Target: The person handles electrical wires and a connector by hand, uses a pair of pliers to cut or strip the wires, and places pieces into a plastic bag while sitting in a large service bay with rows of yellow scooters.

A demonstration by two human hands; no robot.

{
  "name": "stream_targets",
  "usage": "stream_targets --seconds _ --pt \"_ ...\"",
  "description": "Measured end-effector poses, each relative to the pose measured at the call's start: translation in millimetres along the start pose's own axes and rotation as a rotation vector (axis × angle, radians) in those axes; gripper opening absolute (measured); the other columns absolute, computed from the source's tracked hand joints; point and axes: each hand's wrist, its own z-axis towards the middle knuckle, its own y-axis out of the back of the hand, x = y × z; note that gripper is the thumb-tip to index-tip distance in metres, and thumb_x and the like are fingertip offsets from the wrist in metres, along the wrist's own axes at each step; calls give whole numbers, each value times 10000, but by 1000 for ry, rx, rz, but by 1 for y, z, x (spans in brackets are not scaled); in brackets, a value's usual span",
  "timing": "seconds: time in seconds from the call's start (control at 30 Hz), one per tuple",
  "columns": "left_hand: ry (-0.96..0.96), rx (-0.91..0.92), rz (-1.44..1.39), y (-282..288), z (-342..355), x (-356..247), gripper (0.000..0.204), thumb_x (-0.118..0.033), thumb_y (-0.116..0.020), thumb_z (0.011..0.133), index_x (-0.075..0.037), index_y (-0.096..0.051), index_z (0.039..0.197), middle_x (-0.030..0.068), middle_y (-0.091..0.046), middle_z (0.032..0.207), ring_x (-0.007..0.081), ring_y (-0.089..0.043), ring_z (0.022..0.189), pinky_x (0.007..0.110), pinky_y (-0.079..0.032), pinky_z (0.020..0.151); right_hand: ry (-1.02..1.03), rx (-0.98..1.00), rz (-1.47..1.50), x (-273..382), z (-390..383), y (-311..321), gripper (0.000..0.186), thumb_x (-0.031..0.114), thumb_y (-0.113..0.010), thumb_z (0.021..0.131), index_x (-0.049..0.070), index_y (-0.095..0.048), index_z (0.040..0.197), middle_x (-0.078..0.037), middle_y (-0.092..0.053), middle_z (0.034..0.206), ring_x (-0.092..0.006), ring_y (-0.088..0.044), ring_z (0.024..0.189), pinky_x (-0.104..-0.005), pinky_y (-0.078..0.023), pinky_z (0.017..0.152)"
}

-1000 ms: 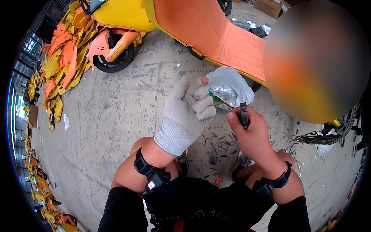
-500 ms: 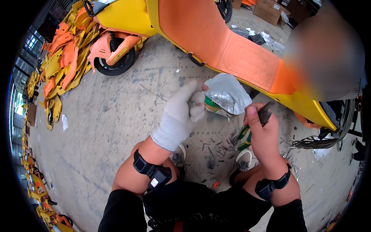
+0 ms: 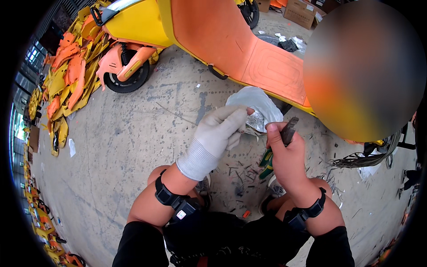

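Note:
My left hand (image 3: 219, 130) wears a white knit glove with one bare fingertip showing. Its fingers are pinched together beside an open white plastic bag (image 3: 255, 99). Whatever they may hold is too small to make out. Shiny small pieces (image 3: 255, 121) lie inside the bag. My right hand (image 3: 287, 151), ungloved, is wrapped around a pair of pliers with green and yellow handles (image 3: 266, 163). The dark jaws (image 3: 290, 130) point up and away from me. Both hands are over the floor in front of my knees, with a gap between them.
A large orange and yellow scooter (image 3: 213, 38) stands just beyond the bag. Far left, orange and yellow panels (image 3: 73, 62) are heaped up. Dark cut scraps (image 3: 242, 178) litter the floor between my feet. A bundle of cables (image 3: 364, 161) hangs at the right, below a blurred patch.
My left hand has turned its fingers to the right and come closer to my right hand. The right hand has shifted slightly left with the pliers still in it.

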Motion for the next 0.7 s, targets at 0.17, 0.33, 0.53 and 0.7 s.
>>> stream_targets --seconds 0.17,0.33,0.53,0.7 --pt "43 -59 -422 12 10 -1 183 -213 -525 1038 -46 -582 1090 -43 -445 711 51 -295 480 226 -261 458 4 27 -57 5 7 5 212 208 -629 1005 10 -667 1071 62 -549 773 -30 -437 695 -215 -389 642" --pt "130 44 -708 19 9 -8 139 -193 -483 1043 -86 -560 999 -54 -411 692 54 -301 475 226 -263 424 464 87 -330 -2 12 6 215 58 -695 903 59 -670 1117 -82 -655 1003 -217 -618 877 -300 -499 769" --pt "185 164 -646 13 -2 -10 173 -192 -445 1044 -86 -564 976 -51 -399 675 58 -319 476 226 -268 413 513 255 -287 -1 9 -3 315 -14 -751 792 57 -675 1089 -115 -653 1063 -307 -626 936 -368 -512 841" --pt "202 236 -594 12 -4 -9 185 -193 -438 1037 -82 -567 962 -43 -376 664 70 -313 480 232 -260 411 485 372 -301 -4 13 -2 228 -21 -745 786 42 -674 994 -112 -669 984 -313 -619 905 -378 -500 822"
